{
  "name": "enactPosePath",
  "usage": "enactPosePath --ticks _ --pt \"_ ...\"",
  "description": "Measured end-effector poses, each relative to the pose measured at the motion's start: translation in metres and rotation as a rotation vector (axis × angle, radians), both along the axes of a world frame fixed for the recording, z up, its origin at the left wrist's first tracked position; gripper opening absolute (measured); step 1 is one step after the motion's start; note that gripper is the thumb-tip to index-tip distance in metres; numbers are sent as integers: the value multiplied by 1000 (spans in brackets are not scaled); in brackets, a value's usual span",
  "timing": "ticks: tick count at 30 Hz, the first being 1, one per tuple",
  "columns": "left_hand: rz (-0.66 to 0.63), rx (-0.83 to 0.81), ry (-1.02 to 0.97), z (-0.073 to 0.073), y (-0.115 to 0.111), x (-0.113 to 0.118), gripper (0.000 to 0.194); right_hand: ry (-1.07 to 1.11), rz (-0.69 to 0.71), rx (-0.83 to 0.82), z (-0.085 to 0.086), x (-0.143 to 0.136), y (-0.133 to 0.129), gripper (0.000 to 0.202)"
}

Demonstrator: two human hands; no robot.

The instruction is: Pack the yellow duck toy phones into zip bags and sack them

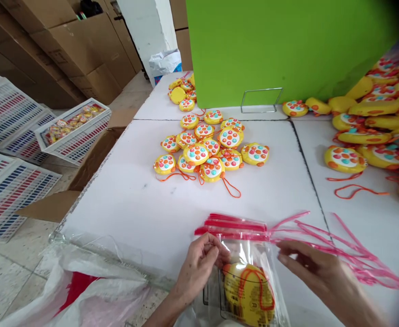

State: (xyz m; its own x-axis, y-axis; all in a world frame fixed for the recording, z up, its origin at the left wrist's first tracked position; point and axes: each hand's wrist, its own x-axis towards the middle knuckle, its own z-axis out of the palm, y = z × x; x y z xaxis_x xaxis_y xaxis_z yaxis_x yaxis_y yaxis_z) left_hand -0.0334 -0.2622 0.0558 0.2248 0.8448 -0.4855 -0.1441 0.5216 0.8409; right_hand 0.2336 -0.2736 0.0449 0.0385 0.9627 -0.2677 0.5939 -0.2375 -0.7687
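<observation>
A clear zip bag (253, 247) with a red top strip is low in the middle, in front of me. Inside it lies a yellow toy (248, 295), back side up, with an orange cord. My left hand (202, 259) pinches the bag's left side just below the strip. At the opposite edge is my right hand (318, 272), its thumb and forefinger slightly apart and its other fingers curled. I see nothing held in it. More red-topped bags (235, 222) lie flat just behind. Pink plastic strips (352, 254) are scattered beside and behind my right hand.
A group of yellow toys (209, 145) with coloured dots lies mid-table; a larger heap (383, 113) is at right. Behind stand a green panel (288, 45) and a wire stand (260, 109). An open carton (93, 159), a white basket (73, 150) and a white sack (93, 290) are left.
</observation>
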Motion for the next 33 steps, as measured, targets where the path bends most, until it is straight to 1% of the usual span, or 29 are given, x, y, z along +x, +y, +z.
enactPosePath --ticks 2,4,7,10,13,16,20,23,25,28,29,31,33 --pt "9 -11 15 1 -1 1 11 115 91 -125 -4 -19 13 37" --pt "4 -12 31 2 -2 1 12 218 135 -179 -7 -28 22 31" --pt "-25 9 32 0 -3 0 13 299 163 -169 -9 -29 24 25" --pt "-33 14 30 -5 -6 -5 15 313 170 -151 -11 -24 18 21" --pt "-6 10 65 -9 -8 -9 17 298 186 -104 -14 -19 9 19" --pt "9 8 92 -9 -8 -11 17 300 211 -61 -16 -18 4 21" --pt "41 13 96 -7 -7 -12 15 314 244 -40 -12 -19 2 22" --pt "37 44 98 -1 -6 -11 16 260 293 -31 -4 -20 2 22" --pt "6 83 160 4 -7 -12 14 204 371 -32 4 -22 4 23" --pt "-10 106 249 12 -8 -20 19 173 513 -29 17 -26 12 26" --pt "4 106 258 16 -8 -26 18 168 549 -14 21 -27 17 27" --pt "44 123 283 27 -2 -46 15 114 574 41 29 -27 32 25" --pt "133 168 313 47 10 -72 13 -8 515 133 34 -26 52 20"
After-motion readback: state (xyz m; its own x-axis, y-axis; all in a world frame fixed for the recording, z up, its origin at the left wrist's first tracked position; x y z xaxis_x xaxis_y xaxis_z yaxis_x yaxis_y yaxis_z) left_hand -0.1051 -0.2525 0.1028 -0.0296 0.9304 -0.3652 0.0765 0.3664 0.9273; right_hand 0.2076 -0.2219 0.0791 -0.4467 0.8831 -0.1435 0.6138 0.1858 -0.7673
